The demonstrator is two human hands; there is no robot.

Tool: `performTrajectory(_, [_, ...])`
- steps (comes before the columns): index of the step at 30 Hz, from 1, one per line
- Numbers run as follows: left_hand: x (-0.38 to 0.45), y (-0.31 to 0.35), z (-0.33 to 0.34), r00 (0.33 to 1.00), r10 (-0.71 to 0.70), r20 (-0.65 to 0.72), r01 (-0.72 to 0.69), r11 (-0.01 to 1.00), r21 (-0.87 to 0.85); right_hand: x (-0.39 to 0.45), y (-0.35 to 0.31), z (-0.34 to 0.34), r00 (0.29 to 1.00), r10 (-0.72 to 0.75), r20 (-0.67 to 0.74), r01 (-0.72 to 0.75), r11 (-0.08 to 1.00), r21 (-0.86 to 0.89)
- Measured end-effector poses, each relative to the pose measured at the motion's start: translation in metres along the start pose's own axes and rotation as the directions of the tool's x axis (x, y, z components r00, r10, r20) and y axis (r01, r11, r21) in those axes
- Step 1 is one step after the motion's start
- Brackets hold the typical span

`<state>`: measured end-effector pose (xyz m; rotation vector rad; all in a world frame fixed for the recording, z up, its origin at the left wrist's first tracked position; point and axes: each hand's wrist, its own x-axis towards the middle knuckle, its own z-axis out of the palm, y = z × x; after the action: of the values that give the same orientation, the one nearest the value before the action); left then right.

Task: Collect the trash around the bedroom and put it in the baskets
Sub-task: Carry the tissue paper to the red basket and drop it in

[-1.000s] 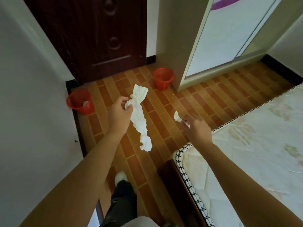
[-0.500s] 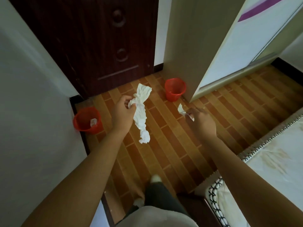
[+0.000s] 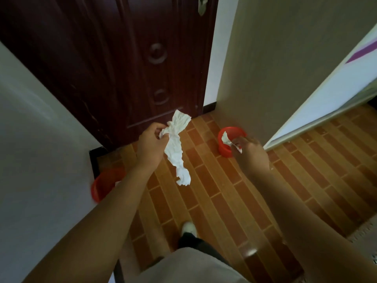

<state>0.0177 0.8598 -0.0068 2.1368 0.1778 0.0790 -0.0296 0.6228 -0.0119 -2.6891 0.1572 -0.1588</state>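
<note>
Already both hands carry trash, so the picking-up part looks done for these two pieces and the dropping is what remains. Nearest, at the bottom centre of the frame, a shoe (image 3: 189, 228) steps over the tiled floor (image 3: 224, 201) toward the door. To the left of centre, partly hidden behind the left forearm, stands the left basket (image 3: 102, 184), red and against the wall; what it holds cannot be told from here. Above it, in the middle of the frame, the left hand (image 3: 150, 144) has thumb and fingers pressed together on the upper part of a long tissue (image 3: 175, 148), which hangs crumpled below the grip and flares a little above it. It hangs over bare floor, right of the left basket and not over it. To the right of centre the right hand (image 3: 252, 153) pinches a small scrap (image 3: 228, 140) at its fingertips; the scrap shows against the right basket (image 3: 231, 140), another red one at the foot of the cabinet side, so it seems over or just short of the rim. Which, I cannot tell. Farthest, across the upper left, is the dark door (image 3: 122, 68). By my judgement neither piece is in a basket yet: the scrap is close to release, the tissue needs a swing to the left.
</note>
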Motion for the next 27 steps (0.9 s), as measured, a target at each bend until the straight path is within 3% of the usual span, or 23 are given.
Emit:
performTrajectory(6, [0.078,0.009,0.018,1.000,-0.007,0.022,0.008,1.000,-0.010,0.080,-0.005,0.002,0.999,0.004,0.047,-0.005,1.000,0.028])
performTrajectory(12, [0.160,0.023,0.043,0.996,0.056,0.066,-0.055,0.998,-0.016,0.144,-0.007,0.007,0.996,0.091,0.002,-0.091,0.996,-0.013])
performTrajectory(20, [0.313,0.046,0.080,0.955,0.172,0.241,-0.161,0.985,-0.067,0.250,-0.010,0.032,0.950,0.293,-0.111,-0.297,0.955,-0.021])
performTrajectory(27, [0.407,0.071,0.120,0.880,0.234,0.412,-0.211,0.972,-0.101,0.309,-0.001,0.041,0.873,0.462,-0.155,-0.466,0.885,0.009])
